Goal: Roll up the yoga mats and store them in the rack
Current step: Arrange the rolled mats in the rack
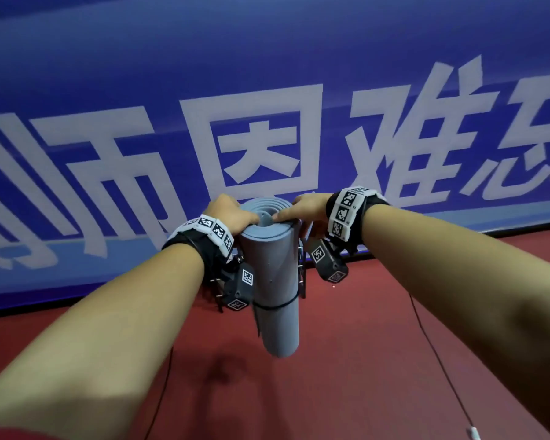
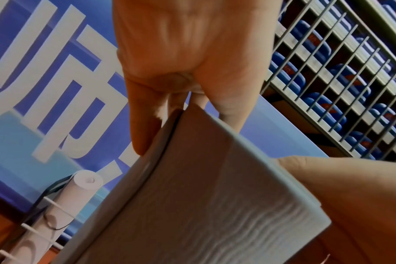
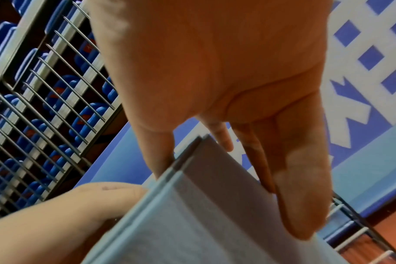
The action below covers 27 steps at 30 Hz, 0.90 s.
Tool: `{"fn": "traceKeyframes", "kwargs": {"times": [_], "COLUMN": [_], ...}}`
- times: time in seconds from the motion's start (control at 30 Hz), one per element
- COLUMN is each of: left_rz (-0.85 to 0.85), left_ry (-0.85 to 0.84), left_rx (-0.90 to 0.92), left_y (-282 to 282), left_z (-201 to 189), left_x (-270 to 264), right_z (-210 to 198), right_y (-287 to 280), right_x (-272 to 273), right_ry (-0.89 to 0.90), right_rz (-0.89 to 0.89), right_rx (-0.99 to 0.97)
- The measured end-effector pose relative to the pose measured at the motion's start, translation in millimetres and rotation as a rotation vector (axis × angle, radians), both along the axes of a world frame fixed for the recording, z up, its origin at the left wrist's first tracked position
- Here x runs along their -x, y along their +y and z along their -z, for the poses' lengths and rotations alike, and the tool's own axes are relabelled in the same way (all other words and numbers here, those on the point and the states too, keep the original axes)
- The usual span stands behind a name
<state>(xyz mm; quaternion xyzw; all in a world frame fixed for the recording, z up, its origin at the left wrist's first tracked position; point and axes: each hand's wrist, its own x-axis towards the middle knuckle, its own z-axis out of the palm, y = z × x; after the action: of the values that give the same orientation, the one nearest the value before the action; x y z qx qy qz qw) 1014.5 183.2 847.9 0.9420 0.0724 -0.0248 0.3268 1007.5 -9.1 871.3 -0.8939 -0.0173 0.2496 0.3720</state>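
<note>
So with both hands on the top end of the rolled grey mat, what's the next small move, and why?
Probably lower the grey mat straight down into the rack behind it. Left hand and right hand grip its top end, it hangs upright, a black band already binds it, and its bottom end seems off the floor.

Even, fairly bright indoor light fills all three views, probably from overhead, since a soft dark shadow (image 1: 226, 369) lies on the red floor (image 1: 346, 360) just under the rolled grey mat (image 1: 275, 281). No harsh glare shows. In the head view the blue banner (image 1: 140, 58) is smeared by motion blur and its lines bow toward the edges, as wide lenses do. Both wrist views are soft: the left hand (image 2: 188, 59) and right hand (image 3: 226, 80) loom close and out of focus, with warm orange shading in the palms, while the railings (image 2: 341, 75) behind are streaked.
</note>
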Motion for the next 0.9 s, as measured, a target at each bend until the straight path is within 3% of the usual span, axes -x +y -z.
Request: {"fn": "traceKeyframes", "kwargs": {"times": [0.1,0.37,0.6,0.9], "left_rz": [-0.033,-0.011,0.082,0.091], "left_ry": [-0.065,-0.213,-0.095,0.002], "left_rx": [0.055,0.157,0.264,0.29], "left_y": [12.2,40.5,88.0,121.1], "left_z": [-17.7,-43.7,-42.8,-7.6], "left_x": [-56.0,-220.8,-349.5,-452.7], "right_z": [-13.0,-38.4,-26.6,9.3], "right_y": [18.0,64.2,109.7,142.5], "right_x": [-55.3,-218.4,-346.6,-456.4], "right_ry": [-0.004,-0.265,-0.28,-0.185], "right_rz": [0.056,0.246,0.309,0.32], "right_rx": [-0.11,-0.172,-0.157,-0.117]}}
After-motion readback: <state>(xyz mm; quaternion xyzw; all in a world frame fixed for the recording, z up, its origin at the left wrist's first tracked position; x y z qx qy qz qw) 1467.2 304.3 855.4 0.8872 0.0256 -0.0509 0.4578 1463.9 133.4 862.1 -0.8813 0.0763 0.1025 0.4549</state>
